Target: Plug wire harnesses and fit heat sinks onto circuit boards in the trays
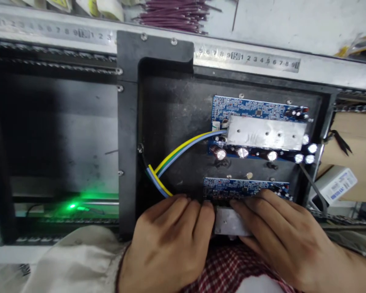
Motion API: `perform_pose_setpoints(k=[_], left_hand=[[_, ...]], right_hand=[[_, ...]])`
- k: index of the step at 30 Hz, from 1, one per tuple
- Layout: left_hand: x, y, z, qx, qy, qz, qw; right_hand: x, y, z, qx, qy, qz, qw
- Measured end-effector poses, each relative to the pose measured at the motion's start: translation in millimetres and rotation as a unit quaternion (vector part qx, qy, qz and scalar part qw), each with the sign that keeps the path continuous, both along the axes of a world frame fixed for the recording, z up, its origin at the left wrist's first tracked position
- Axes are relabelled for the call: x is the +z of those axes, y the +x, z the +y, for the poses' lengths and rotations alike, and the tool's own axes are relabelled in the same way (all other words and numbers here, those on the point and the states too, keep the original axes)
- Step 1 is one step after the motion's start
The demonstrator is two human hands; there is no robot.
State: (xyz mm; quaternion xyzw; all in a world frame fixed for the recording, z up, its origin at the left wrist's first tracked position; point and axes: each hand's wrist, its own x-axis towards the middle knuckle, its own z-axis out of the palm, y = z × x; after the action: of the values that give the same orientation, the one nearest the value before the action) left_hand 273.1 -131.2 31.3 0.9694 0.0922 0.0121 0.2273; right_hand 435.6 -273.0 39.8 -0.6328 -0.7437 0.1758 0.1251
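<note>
My left hand (171, 236) is closed, fingers curled down over the yellow-green and blue wires (162, 188) by the left end of the lower circuit board (244, 187). Those fingertips are hidden. My right hand (286, 240) grips that board and its silver metal plate (228, 221), fingers on the far side and thumb toward me. Above them lies a second blue circuit board (259, 108) with a silver plate (262, 132) and a row of round capacitors (242, 152). Similar wires (183, 148) curve from its left side. Both boards sit in a black tray (177, 97).
Metal rulers (247, 59) line the far rail. Beyond it lies a bundle of purple wires (173, 15). A green light (72, 206) glows at the left. To the right are a labelled white box (338, 187), black tweezers (341, 142) and cardboard (358, 130).
</note>
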Motion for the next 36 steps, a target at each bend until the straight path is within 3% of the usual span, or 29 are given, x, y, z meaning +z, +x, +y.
perform_pose_setpoints(k=[5, 8, 12, 14, 17, 22, 36], left_hand=[[-0.3, 0, -1, -0.122, 0.12, -0.094, 0.981], [-3.4, -4, -2, -0.168, 0.177, -0.078, 0.967], [-11.2, -9, -4, -0.148, 0.219, -0.043, 0.963], [-13.2, -8, -4, -0.145, 0.224, -0.02, 0.963], [-10.7, -4, -7, -0.14, 0.223, 0.019, 0.964], [-1.5, 2, -12, -0.109, 0.182, 0.064, 0.975], [-2.7, 0, -12, -0.144, 0.234, 0.083, 0.958]], right_hand=[[-7.4, 0, 6, 0.008, 0.019, -0.016, 1.0], [1.5, 10, -2, 0.026, 0.016, -0.014, 0.999], [28.1, 33, -37, -0.043, 0.004, 0.012, 0.999], [32.6, 40, -55, -0.086, 0.01, 0.008, 0.996], [21.5, 42, -70, -0.084, 0.02, -0.002, 0.996], [0.6, 39, -69, -0.059, 0.048, 0.004, 0.997], [-6.0, 30, -65, -0.05, 0.059, -0.041, 0.996]])
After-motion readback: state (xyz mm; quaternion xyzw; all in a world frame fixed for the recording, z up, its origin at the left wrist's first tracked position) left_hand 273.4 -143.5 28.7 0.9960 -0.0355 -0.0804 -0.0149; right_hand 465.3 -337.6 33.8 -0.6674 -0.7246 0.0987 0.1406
